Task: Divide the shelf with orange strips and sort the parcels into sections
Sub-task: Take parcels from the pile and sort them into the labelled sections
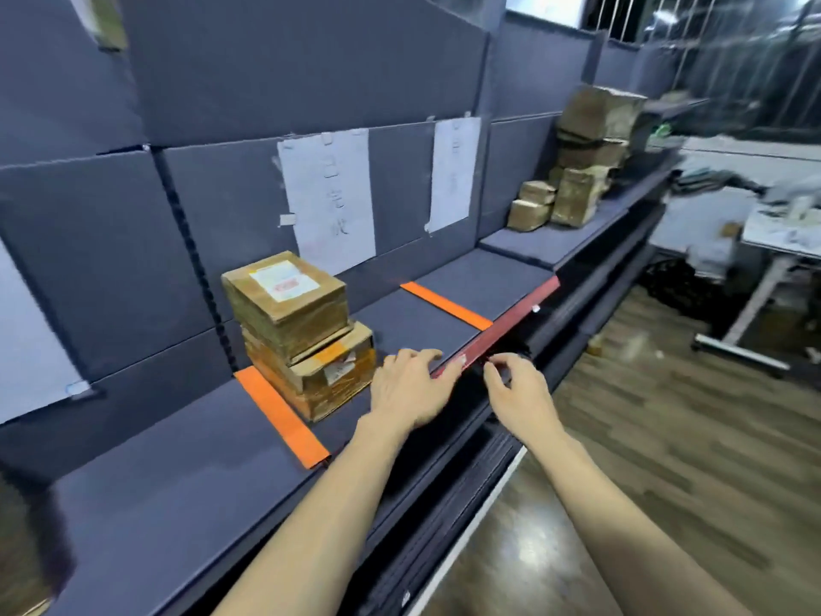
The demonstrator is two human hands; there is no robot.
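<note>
Left hand (411, 386) lies flat, fingers spread, on the near end of a red strip (497, 329) along the shelf (177, 473) front edge; right hand (517, 393) pinches loosely beside it — actual hold cannot be told. Two orange strips (282, 417) (446, 305) cross the dark shelf. Two stacked parcels (302, 331) stand between them; more parcels (573, 166) further along. Wood floor (666, 460) on the right.

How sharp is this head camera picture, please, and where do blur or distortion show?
Head view: the stacked parcels and both orange strips read fairly crisp; the far parcel pile and right-hand room smear with motion blur; wide-angle bending curves the shelf edge; the paper sheets' writing is illegible.
</note>
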